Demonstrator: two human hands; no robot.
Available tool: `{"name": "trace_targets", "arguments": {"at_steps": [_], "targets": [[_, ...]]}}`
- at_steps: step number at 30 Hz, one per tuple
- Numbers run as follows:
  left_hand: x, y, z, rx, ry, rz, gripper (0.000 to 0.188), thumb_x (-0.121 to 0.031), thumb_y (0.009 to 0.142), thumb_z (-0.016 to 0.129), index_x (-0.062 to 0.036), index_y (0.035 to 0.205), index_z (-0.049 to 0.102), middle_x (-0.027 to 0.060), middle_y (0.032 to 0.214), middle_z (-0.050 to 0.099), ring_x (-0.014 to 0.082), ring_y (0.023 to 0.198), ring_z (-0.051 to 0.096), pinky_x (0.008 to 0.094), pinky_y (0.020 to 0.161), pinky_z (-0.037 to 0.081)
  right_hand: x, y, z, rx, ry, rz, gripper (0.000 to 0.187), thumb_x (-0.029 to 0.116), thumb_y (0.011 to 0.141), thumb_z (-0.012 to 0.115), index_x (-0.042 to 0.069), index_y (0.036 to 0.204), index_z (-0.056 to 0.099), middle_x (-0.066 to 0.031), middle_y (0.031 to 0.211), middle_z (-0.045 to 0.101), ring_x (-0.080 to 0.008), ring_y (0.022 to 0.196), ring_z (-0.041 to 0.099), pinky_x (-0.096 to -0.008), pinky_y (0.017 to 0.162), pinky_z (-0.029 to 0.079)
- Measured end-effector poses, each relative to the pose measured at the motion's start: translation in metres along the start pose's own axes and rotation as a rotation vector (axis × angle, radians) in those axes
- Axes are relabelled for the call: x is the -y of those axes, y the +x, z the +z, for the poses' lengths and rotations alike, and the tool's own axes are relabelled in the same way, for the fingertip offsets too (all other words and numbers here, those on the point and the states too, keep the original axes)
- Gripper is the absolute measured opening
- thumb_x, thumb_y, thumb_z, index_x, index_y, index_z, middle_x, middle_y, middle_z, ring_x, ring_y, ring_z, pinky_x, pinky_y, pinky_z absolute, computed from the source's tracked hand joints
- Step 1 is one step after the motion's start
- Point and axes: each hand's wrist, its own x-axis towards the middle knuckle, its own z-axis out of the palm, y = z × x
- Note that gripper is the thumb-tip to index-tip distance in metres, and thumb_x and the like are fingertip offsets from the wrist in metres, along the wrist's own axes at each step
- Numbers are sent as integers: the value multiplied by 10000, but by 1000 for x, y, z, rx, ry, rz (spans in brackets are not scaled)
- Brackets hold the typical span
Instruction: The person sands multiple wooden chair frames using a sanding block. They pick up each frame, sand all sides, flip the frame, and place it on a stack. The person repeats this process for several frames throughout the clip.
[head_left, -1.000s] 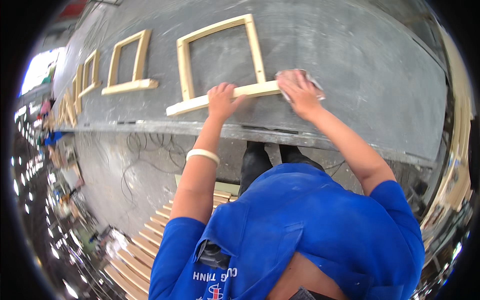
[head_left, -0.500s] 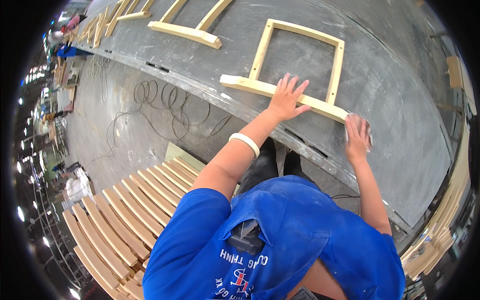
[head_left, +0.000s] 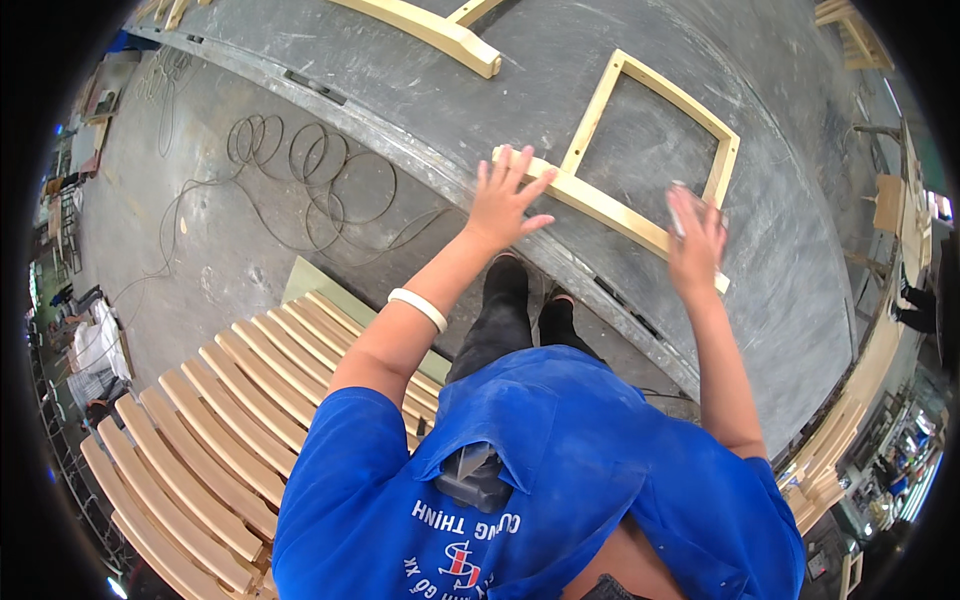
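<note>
On the grey tabletop [head_left: 780, 270], just ahead and a bit to my right, sat the pale wooden frame [head_left: 598, 110], its long rail [head_left: 610, 212] on my side and the uprights pointing away from me. That rail's long axis was basically the whole thing: it ran on a slant from far left to near right, roughly along the tabletop edge, with one hand toward each end, so neither had much of a reach. My left hand [head_left: 503, 207] lay over the left end, fingers spread wide, not wrapped around anything. My right hand [head_left: 695, 245] crossed the rail near its right end with a pale wad [head_left: 724, 218] under the fingers; too blurry to tell how tightly they were closed, or whether they were pressing. Versus half a second earlier, my left had slid from mid-rail toward the left end, and my right had come in off the right tip, leaving that tip exposed.
</note>
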Motion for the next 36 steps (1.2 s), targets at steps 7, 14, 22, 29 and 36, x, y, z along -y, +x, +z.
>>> {"name": "trace_targets", "arguments": {"at_steps": [7, 14, 22, 29, 36], "targets": [[28, -4, -8, 21, -103, -103, 730, -418, 768, 673, -184, 1391, 374, 73, 1492, 259, 362, 1370, 210, 637, 1016, 243, 138, 64, 27, 124, -108, -429, 504, 113, 842, 488, 225, 1334, 479, 63, 1429, 403, -323, 1388, 222, -619, 1063, 177], [58, 16, 6, -145, -562, -93, 658, -105, 652, 764, -87, 1250, 490, 123, 1217, 523, 339, 1071, 513, 411, 905, 433, 148, 68, 51, 112, -244, -496, 459, 150, 853, 471, 158, 1310, 499, 43, 1410, 419, -332, 1379, 239, -615, 1016, 267], [88, 36, 18, 206, -882, -250, 417, -89, 636, 809, -40, 1006, 622, 60, 889, 634, 173, 712, 555, 293, 678, 472, 159, 70, 60, 189, -260, -446, 487, 143, 815, 505, 111, 1301, 501, 22, 1423, 394, -355, 1383, 220, -570, 1005, 322], [87, 34, 27, 193, -919, -279, 411, -129, 640, 823, -47, 999, 641, 35, 813, 630, 137, 684, 521, 272, 652, 457, 159, 59, 72, -17, -99, -508, 490, 159, 804, 528, 166, 1294, 525, 51, 1416, 407, -375, 1371, 240, -559, 947, 375], [87, 35, 34, 167, -784, -228, 392, -147, 649, 815, -42, 982, 635, 52, 781, 616, 132, 669, 521, 271, 637, 455, 163, 66, 73, 99, 54, -437, 473, 183, 819, 526, 157, 1291, 518, 49, 1424, 396, -389, 1373, 217, -578, 987, 325]]}}
